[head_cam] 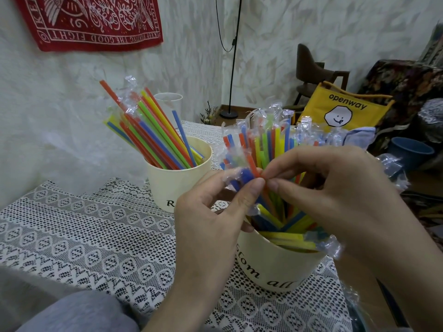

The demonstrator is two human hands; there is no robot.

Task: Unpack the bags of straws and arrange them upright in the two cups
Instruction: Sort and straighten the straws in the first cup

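Left hand (211,226): fingers pinch a wrapped blue straw (242,179); wrist cut off below.
Right hand (335,195): fingers pinch the orange straw (254,167); palm hides part of the bundle.
Near cup (275,267): on the lace surface (84,236), wrapped straws inside, lettering partly hidden.
Far cup (177,180): straws leaning; print cut off by the left hand.

Both hands raised, fingertips meeting — left hand (215,212) and right hand (335,195) each pinching, fingers curled.
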